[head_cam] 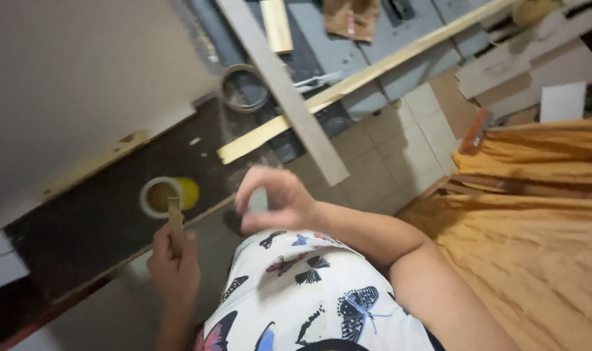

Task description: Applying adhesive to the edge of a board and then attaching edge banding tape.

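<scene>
**woodnoob:** So, going from closest out: your butterfly-print shirt (309, 292) filled the bottom of the shot, and both hands were up in front of it. Your left hand (174, 263) had its fingers curled shut around a thin wooden stick (175, 221), holding it upright. The stick's top end sat right at the mouth of the small yellow tub (168, 195), which lay tipped on its side on the dark board (81, 227).

**tilefan:** And the right hand?

**woodnoob:** Your right hand (273, 198) hovered just beside the tub, thumb and fingers pinched loosely together. Something small and pale might have been in that pinch, but it was too blurry, so I can't tell if you had hold of anything.

**tilefan:** How far along did it look?

**woodnoob:** My guess is early-ish. The tub was open and the stick was at it, but I couldn't see anything spread on any surface yet. Further out, the grey strip (289, 97) lay crossed over the long pale batten (374, 71), loose on the floor, with a roll of tape (244, 88) near them. The big white panel (81, 84) lay on the left, orange cloth (536, 214) on the right, and cardboard scraps (523, 65) at the back.
</scene>
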